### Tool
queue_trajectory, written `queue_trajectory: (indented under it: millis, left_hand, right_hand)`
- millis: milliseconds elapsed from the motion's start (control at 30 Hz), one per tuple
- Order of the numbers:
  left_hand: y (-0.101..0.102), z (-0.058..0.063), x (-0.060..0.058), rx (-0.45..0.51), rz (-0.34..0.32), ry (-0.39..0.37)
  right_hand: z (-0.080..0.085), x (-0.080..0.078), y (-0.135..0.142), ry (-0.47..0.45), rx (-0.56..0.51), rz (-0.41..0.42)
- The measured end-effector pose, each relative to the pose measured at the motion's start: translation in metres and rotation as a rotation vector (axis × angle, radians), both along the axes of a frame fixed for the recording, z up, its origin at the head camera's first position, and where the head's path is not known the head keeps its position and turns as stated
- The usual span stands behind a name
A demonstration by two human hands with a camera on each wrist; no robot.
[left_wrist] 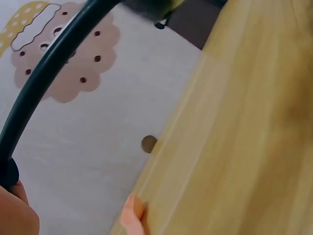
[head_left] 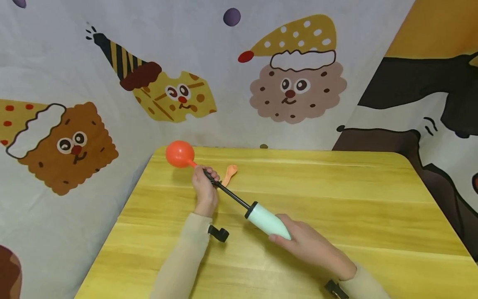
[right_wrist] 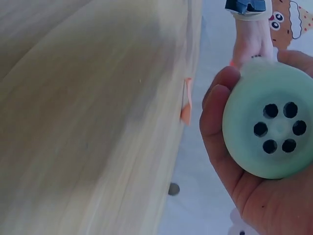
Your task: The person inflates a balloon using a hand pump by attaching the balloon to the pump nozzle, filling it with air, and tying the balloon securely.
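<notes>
A small, partly inflated red balloon [head_left: 180, 154] sits at the front end of a hand pump, near the table's far left corner. My left hand [head_left: 205, 191] grips the pump's black front end just behind the balloon's neck. From there a thin black rod [head_left: 233, 195] runs back into the mint-green pump body [head_left: 267, 221]. Around the rear of that body my right hand [head_left: 311, 245] is wrapped. The right wrist view shows the pump's round end cap [right_wrist: 279, 128] with several holes, fingers curled about it. A limp orange balloon [head_left: 230, 172] lies just right of my left hand.
Under both arms is a yellow wood-grain table [head_left: 336, 191] with rounded far corners. A cloth backdrop [head_left: 231, 83] printed with cartoon figures hangs behind it and along the sides. Black camera mounts [head_left: 218, 234] are on both wrists.
</notes>
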State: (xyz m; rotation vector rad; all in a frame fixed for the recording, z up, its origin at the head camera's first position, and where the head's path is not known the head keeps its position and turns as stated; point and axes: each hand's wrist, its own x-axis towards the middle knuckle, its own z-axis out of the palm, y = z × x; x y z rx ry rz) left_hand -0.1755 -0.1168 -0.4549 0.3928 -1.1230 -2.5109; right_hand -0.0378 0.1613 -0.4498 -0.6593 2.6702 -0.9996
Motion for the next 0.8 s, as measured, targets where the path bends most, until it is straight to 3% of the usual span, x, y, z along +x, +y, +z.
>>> queue_trajectory:
  millis: [167,467,633,800]
  left_hand:
    - [-0.004,0.001,-0.002,0.027,0.041,0.009]
    - [0.031,-0.007,0.021,-0.02,-0.035,0.013]
    - [0.05,-0.011,0.033,-0.059,-0.109,-0.016]
    - [0.055,-0.015,0.043,-0.096,-0.131,-0.043]
  right_hand:
    - [0.003,0.004,0.005,0.032,0.004,0.022]
    - [0.0,-0.001,-0.014,-0.004,0.043,0.009]
    - [-0.003,-0.01,-0.029,-0.033,0.002,-0.009]
    - [-0.004,-0.015,-0.039,-0.058,-0.031,-0.005]
